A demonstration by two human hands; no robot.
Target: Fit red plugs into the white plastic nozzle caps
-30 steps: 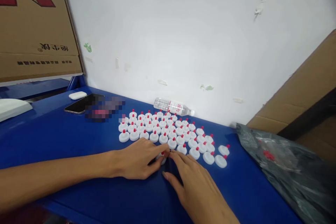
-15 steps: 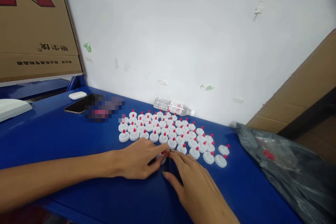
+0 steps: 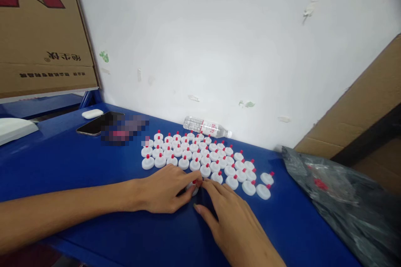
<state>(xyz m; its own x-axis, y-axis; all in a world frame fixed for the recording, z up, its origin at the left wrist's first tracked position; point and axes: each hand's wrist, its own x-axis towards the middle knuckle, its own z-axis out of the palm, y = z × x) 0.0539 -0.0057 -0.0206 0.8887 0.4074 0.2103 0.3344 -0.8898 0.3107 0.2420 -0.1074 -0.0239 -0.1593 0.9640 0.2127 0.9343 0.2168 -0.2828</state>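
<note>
My left hand (image 3: 169, 190) pinches a white round cap with a red tip (image 3: 194, 192) between thumb and fingers, low over the blue table (image 3: 150, 238). Most of this cap is hidden by the fingers. Beside it is my right hand (image 3: 230, 210), its fingers stretched out and its thumb spread away from them. The right fingertips meet the left ones near the red tip; whether they press on it I cannot tell. Just beyond both hands, several like white caps (image 3: 232, 182) stand in close rows, red tips up.
A clear plastic bottle (image 3: 206, 127) lies behind the caps against the white wall (image 3: 219, 41). To the left are a phone (image 3: 97, 124), a white case (image 3: 92, 113) and a cardboard box (image 3: 46, 29). A dark plastic bag (image 3: 354, 212) with red pieces lies at the right.
</note>
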